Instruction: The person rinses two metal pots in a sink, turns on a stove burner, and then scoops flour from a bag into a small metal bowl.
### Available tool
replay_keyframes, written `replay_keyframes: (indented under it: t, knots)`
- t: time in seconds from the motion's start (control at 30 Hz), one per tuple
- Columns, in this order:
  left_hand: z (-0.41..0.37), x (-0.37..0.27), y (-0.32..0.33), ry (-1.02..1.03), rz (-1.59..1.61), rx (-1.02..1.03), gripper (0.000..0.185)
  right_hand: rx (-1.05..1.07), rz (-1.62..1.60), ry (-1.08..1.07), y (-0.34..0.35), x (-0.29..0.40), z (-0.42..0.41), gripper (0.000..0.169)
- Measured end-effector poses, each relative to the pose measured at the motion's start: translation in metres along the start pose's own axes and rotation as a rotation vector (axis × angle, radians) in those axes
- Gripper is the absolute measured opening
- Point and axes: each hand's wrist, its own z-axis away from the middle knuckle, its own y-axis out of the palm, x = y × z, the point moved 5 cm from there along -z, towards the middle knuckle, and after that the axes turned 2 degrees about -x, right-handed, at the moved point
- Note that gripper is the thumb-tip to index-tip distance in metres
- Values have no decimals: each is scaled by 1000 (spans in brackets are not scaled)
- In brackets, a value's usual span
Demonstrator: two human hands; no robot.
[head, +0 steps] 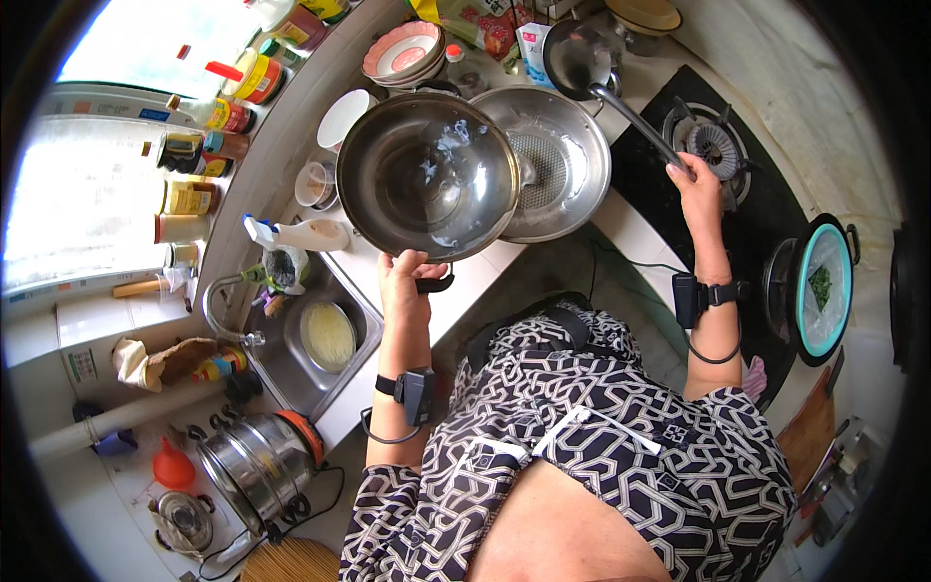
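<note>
My left hand grips a dark side handle of a metal wok, tilted with its inside facing me. Bright patches, wet or reflected, show on its inner wall. Partly covered by it is a wide steel pan with a honeycomb-patterned bottom. My right hand is closed around the end of a long metal handle. That handle leads up to a dark, round metal bowl, a large ladle or small pan. Whether the bowl rests on the counter cannot be told.
A black gas hob lies at right, with a turquoise-rimmed basin of greens on it. At left, the steel sink holds a bowl of pale contents. Pink-rimmed bowls, a spray bottle and sauce bottles stand nearby.
</note>
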Motion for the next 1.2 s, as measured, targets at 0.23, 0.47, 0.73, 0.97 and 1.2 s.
replay_keyframes:
  t: [0.23,0.47,0.73,0.97,1.2]
  knots:
    - [2,-1,-4,33,7,-38,30,14,40,14,2,-1,7,29]
    - [1,-6,-7,98,-19,-18,35,20,31,23,3,-6,13,32]
    - [1,-15,-5,177,-18,21,42,15,23,40,4,-13,17,33]
    - [4,-25,-4,281,-59,30,51,42,25,65,4,5,25,30]
    - [7,-35,-3,379,-106,78,58,31,-6,41,9,0,27,30]
